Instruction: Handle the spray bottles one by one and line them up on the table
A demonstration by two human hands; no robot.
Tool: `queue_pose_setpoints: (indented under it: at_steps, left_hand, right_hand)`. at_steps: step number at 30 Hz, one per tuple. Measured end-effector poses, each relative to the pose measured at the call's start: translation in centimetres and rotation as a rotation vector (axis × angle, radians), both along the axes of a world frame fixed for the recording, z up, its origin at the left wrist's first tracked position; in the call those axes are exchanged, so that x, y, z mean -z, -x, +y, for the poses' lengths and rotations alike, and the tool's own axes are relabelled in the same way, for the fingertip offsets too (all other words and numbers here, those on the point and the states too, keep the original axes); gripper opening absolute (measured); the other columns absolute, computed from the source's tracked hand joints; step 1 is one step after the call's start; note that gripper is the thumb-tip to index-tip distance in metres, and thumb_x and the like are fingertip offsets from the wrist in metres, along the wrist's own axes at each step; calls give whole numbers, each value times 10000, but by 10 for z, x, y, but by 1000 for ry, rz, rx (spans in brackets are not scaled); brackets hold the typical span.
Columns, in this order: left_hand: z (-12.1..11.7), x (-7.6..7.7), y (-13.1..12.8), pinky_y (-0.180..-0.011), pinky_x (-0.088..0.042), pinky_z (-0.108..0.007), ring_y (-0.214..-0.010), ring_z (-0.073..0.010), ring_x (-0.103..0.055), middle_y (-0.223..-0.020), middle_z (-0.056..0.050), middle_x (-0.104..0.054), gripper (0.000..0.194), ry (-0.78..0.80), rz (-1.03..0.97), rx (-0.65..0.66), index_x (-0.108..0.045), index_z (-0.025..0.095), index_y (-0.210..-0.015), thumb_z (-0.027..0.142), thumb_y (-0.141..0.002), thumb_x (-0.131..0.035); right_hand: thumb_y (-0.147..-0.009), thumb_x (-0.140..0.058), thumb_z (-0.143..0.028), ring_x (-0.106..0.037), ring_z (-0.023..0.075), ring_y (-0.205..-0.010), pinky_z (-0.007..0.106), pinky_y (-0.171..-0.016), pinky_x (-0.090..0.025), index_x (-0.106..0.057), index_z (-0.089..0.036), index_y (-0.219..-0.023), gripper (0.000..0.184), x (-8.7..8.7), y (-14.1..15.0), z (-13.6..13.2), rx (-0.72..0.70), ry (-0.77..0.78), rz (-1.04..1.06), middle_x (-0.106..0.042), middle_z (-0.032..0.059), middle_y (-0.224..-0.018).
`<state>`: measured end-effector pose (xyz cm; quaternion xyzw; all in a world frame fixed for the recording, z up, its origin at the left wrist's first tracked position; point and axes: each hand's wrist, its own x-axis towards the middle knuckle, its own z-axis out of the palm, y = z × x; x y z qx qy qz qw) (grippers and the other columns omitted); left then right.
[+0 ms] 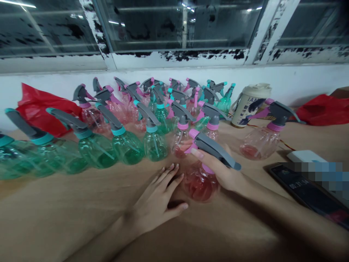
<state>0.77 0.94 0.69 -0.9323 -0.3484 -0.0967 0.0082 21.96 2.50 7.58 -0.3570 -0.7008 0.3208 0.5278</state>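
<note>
My right hand [227, 169] is wrapped round the neck of a pink spray bottle [201, 185] with a grey and pink trigger head. Its thumb lies by the pink nozzle, and the bottle is nearly upright at the table's middle. Flat on the table just left of that bottle rests my left hand [156, 202], fingers spread and holding nothing. Beyond my left fingertips stands a green spray bottle [155, 145] with a turquoise collar. Another pink spray bottle [180, 140] is right behind the held one, partly covered by my right fingers.
Several green bottles [99, 151] line the left, with more green and pink ones by the wall. Red plastic bags [49, 112] lie at both sides. A pale cup [249, 105], a pink bottle [260, 142], a white box [308, 157] and a phone [302, 189] are on the right.
</note>
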Motion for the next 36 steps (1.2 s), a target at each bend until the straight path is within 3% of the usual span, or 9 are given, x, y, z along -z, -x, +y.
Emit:
queue_pose_setpoints:
  at_steps: [5,14,18,22,28,36]
  left_hand:
    - [1,1,0,-1123,-251,-453,-1396,-277,-267,-1510,-142,-318,660,3,-3,3,-455,127,-1364,597,-902,-491]
    - [1,1,0,-1123,-247,-449,-1397,-275,-265,-1514,-131,-314,658,13,-3,-9,-436,146,-1378,601,-904,-483]
    - [0,1,0,-1124,-247,-451,-1394,-278,-271,-1509,-142,-320,668,0,-13,-4,-447,131,-1370,604,-900,-489]
    - [0,0,0,-1119,-260,-450,-1384,-279,-294,-1494,-149,-348,677,-15,10,2,-453,117,-1366,607,-900,-487]
    - [0,0,0,-1120,-255,-452,-1388,-275,-286,-1497,-147,-343,676,-15,-7,-1,-451,121,-1369,613,-906,-473]
    - [0,-3,0,-1111,-273,-458,-1386,-280,-289,-1505,-149,-324,676,8,2,-1,-439,117,-1378,598,-905,-488]
  right_hand:
    - [-859,-610,-338,-653,204,-1033,423,-997,-448,-689,-259,-968,156,0,0,0,6,-5,0,-740,2,-1040]
    - [-855,-605,-354,-652,217,-1015,420,-930,-489,-681,-260,-941,148,-2,0,0,3,-24,-13,-732,4,-1027]
    - [-861,-592,-355,-650,198,-925,380,-851,-507,-670,-264,-934,140,-2,-1,0,4,-31,-39,-721,0,-959]
    - [-866,-576,-370,-619,173,-752,359,-754,-508,-634,-243,-770,169,-2,-1,0,4,-25,-68,-670,-7,-778]
    - [-854,-598,-360,-643,194,-929,376,-904,-478,-644,-255,-884,119,-4,-1,1,-45,-11,-10,-699,2,-938]
    - [-900,-510,-460,-582,164,-656,319,-654,-479,-594,-238,-714,302,-4,-3,-4,82,-64,-117,-593,-22,-672]
